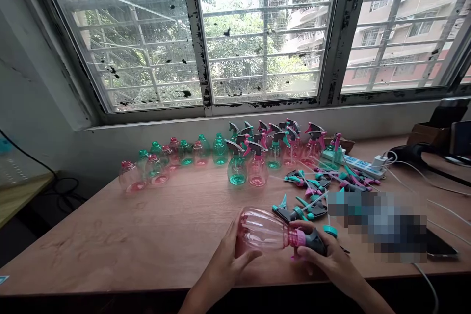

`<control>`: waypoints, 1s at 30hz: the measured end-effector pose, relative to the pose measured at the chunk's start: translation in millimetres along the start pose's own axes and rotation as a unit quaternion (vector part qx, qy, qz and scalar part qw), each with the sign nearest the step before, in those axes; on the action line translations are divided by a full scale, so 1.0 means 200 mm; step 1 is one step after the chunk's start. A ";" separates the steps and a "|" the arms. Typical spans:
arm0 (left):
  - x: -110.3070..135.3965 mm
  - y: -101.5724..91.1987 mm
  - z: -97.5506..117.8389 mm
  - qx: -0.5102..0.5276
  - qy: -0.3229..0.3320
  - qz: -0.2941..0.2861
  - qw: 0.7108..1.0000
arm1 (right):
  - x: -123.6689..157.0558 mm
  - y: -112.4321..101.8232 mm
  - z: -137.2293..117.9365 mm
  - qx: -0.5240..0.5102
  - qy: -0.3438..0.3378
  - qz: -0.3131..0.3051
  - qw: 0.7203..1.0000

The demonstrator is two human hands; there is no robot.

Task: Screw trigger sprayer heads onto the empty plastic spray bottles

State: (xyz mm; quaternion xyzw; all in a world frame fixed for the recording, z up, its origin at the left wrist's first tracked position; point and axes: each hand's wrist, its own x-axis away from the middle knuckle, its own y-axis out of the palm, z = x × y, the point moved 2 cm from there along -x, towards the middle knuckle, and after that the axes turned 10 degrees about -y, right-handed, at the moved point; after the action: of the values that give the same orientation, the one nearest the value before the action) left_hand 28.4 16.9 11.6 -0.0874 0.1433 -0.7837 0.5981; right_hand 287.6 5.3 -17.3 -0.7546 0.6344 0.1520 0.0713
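A clear pink spray bottle (pixel 263 228) lies on its side in the air just above the table's front part, its base to the left. My left hand (pixel 235 257) cups the base end, thumb along the underside. At the neck, my right hand (pixel 327 250) is closed around the grey and pink spray head (pixel 312 242), which sits on the bottle's mouth. Whether it is screwed tight I cannot tell. Loose teal and grey spray heads (pixel 290 210) lie just beyond my right hand.
Headless pink and green bottles (pixel 158 171) stand at the back left. Several bottles with spray heads (pixel 257 171) stand at the back middle. More loose spray heads (pixel 342 179), a power strip (pixel 362 164) and cables lie to the right, near a phone (pixel 441 245).
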 end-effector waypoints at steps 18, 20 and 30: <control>0.01 0.00 -0.02 0.093 -0.020 -0.065 0.993 | 0.02 0.01 0.01 0.013 0.010 -0.011 1.000; 0.02 -0.01 -0.02 0.076 -0.009 -0.064 0.995 | 0.01 0.01 0.01 0.020 0.011 -0.015 1.000; 0.01 0.00 0.04 0.122 -0.022 -0.104 0.987 | 0.01 0.01 0.00 0.038 0.007 -0.014 0.999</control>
State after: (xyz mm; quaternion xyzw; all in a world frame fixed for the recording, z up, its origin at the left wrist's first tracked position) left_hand 29.7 13.4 18.4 -0.0456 0.0230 -0.8511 0.5225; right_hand 285.7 3.7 -17.0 -0.7613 0.6295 0.1211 0.0973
